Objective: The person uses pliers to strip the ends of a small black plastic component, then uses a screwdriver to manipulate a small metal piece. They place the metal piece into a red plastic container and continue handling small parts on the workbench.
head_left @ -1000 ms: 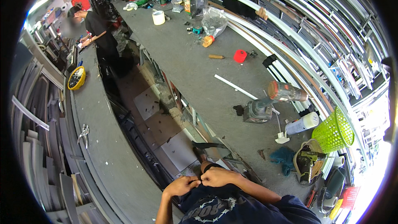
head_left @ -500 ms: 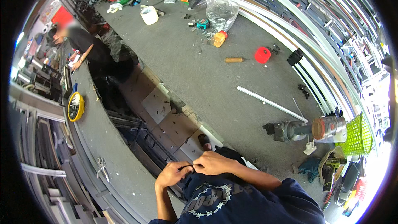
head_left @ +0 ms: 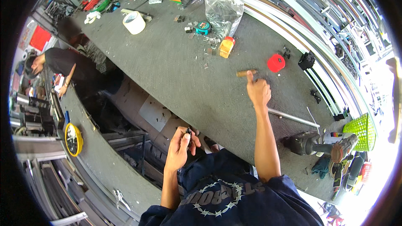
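Note:
My left hand, fingers curled, pinches a small black part between thumb and fingers above the gap beside the bench. The part's exact kind is too small to make out. On the grey bench, my outstretched right hand is at a wooden-handled tool. One digit lies across the handle and the other fingers are curled in; the handle looks slightly blurred and its shaft is hardly visible. Just beyond are a red round roll and a yellow bottle with a red cap.
A white bar lies right of my forearm, near a cordless power tool and a green basket. Farther off are a teal tape measure and a white tape roll. A co-worker leans over the left bench.
My hands were together in front of me; the right has parted and reached forward to the wooden-handled tool. The left has lifted slightly with the black part. The view has shifted a little.

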`<action>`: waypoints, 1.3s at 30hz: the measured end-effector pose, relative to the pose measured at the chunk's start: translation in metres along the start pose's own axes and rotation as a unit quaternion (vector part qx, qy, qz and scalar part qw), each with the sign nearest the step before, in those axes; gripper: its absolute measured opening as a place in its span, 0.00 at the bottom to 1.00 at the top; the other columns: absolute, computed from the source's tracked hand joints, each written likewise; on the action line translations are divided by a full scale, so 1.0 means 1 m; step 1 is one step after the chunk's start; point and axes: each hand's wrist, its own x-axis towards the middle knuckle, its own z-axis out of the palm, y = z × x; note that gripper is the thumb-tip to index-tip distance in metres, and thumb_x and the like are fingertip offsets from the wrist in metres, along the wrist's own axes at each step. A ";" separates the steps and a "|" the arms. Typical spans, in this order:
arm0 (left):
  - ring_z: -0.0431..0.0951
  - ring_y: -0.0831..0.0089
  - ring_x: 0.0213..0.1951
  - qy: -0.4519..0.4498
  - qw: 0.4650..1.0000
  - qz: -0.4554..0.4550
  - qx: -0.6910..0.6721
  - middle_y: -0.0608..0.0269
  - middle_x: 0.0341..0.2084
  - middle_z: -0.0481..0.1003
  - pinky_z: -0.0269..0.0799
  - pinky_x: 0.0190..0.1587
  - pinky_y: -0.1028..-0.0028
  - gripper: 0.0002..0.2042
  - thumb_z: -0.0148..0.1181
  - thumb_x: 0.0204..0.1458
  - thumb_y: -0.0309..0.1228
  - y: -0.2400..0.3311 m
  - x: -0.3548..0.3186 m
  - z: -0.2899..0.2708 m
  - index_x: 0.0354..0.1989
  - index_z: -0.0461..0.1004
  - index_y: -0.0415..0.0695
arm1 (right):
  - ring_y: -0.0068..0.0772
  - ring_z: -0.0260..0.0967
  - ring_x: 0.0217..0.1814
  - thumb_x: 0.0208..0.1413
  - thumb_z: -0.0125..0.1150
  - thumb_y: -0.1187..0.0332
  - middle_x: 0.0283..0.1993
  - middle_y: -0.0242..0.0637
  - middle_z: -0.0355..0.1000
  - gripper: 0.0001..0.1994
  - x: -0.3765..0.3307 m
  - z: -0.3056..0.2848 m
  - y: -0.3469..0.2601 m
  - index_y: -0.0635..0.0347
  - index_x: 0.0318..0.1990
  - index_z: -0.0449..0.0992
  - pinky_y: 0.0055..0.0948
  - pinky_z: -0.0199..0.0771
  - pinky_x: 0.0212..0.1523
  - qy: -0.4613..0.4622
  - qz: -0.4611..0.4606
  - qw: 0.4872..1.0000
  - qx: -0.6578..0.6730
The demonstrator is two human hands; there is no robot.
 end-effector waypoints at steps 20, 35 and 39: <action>0.62 0.84 0.24 -0.102 0.975 0.196 -0.006 0.69 0.22 0.68 0.58 0.27 0.78 0.13 0.44 0.72 0.34 0.112 0.212 -0.095 0.49 0.73 0.39 | 0.56 0.78 0.33 0.66 0.53 0.74 0.32 0.52 0.74 0.15 -0.122 -0.090 -0.208 0.66 0.58 0.66 0.46 0.74 0.34 -0.310 -0.244 0.860 0.323; 0.60 0.81 0.27 -0.156 0.961 0.214 0.082 0.70 0.24 0.63 0.58 0.31 0.77 0.22 0.45 0.72 0.49 0.137 0.246 -0.105 0.47 0.68 0.38 | 0.39 0.77 0.27 0.64 0.54 0.79 0.34 0.47 0.76 0.15 -0.124 -0.081 -0.235 0.71 0.58 0.68 0.33 0.76 0.34 -0.301 -0.228 0.855 0.356; 0.60 0.81 0.27 -0.143 0.957 0.239 0.080 0.69 0.25 0.63 0.57 0.30 0.77 0.22 0.45 0.72 0.49 0.136 0.248 -0.102 0.45 0.67 0.38 | 0.39 0.79 0.29 0.64 0.55 0.79 0.37 0.50 0.76 0.16 -0.125 -0.080 -0.237 0.71 0.58 0.67 0.33 0.77 0.34 -0.299 -0.222 0.855 0.362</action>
